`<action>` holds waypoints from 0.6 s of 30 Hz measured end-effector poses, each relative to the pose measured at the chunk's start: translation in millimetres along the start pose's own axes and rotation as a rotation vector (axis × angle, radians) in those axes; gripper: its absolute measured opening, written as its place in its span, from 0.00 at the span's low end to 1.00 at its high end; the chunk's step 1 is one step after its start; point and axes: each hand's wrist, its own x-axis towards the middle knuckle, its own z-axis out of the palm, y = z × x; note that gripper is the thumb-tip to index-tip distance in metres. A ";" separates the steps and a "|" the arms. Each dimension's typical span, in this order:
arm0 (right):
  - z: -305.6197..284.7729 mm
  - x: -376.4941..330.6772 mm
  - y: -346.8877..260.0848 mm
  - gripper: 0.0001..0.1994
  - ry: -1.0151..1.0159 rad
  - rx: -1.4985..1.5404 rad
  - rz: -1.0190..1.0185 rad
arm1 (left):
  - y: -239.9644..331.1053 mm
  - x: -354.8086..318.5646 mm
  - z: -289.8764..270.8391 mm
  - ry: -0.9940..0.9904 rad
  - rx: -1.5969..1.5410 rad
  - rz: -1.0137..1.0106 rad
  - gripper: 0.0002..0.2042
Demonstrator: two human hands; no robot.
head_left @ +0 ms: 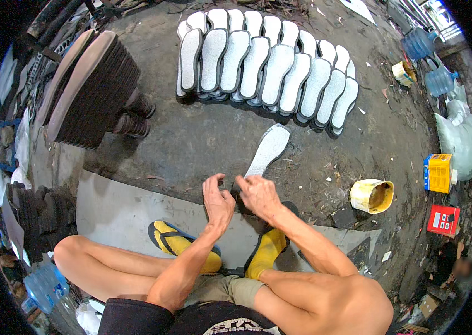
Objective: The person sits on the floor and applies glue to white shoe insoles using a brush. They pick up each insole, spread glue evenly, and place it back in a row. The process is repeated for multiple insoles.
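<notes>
A white-topped shoe sole (270,146) with a dark edge lies on the ground in front of me, its near end hidden behind my right hand. My right hand (259,195) is closed, its fingers bent together at that end; what they pinch is hidden. Just left of it, my left hand (218,204) hovers with fingers loosely curved and thumb apart, nothing visible in it. Between the hands shows a small dark patch I cannot make out. Beyond the single sole, rows of stacked white-topped soles (278,75) lean on one another.
Tall stacks of brown-topped dark soles (94,89) stand at the left. A grey sheet (119,204) lies by my feet, which wear yellow socks. At the right are a stained yellow-white tub (365,196), a yellow-blue box (439,173), a red box (442,219) and clear blue water jugs (418,44).
</notes>
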 end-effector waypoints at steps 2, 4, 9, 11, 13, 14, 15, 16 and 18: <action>-14.1 -3.7 -12.0 0.17 0.064 0.131 0.027 | -2.1 6.0 -6.9 0.058 -0.062 -0.101 0.22; -39.1 -11.3 -7.8 0.18 0.249 0.347 0.166 | -4.2 10.8 -12.9 0.089 -0.041 -0.079 0.22; -146.7 -82.1 80.0 0.19 0.635 0.596 0.576 | -2.4 5.4 -7.8 -0.007 -0.052 -0.044 0.21; -188.4 -133.3 122.3 0.24 0.656 0.271 0.701 | 0.8 -0.8 0.6 -0.013 -0.034 0.000 0.21; -205.7 -185.0 153.2 0.25 0.654 -0.254 0.837 | 3.9 -8.1 6.5 -0.040 -0.015 0.017 0.21; -205.3 -208.4 162.7 0.27 0.577 -0.380 0.858 | 5.4 -10.5 8.6 -0.052 -0.008 0.026 0.21; -201.1 -228.3 168.5 0.29 0.524 -0.451 0.907 | 7.1 -11.9 10.8 -0.055 0.002 0.022 0.21; -194.8 -248.6 166.6 0.28 0.335 -0.523 0.916 | 8.8 -13.9 12.2 -0.069 0.006 0.060 0.21; -190.8 -267.8 160.0 0.25 -0.088 -0.582 1.030 | 12.8 -14.5 15.4 -0.092 0.025 0.104 0.23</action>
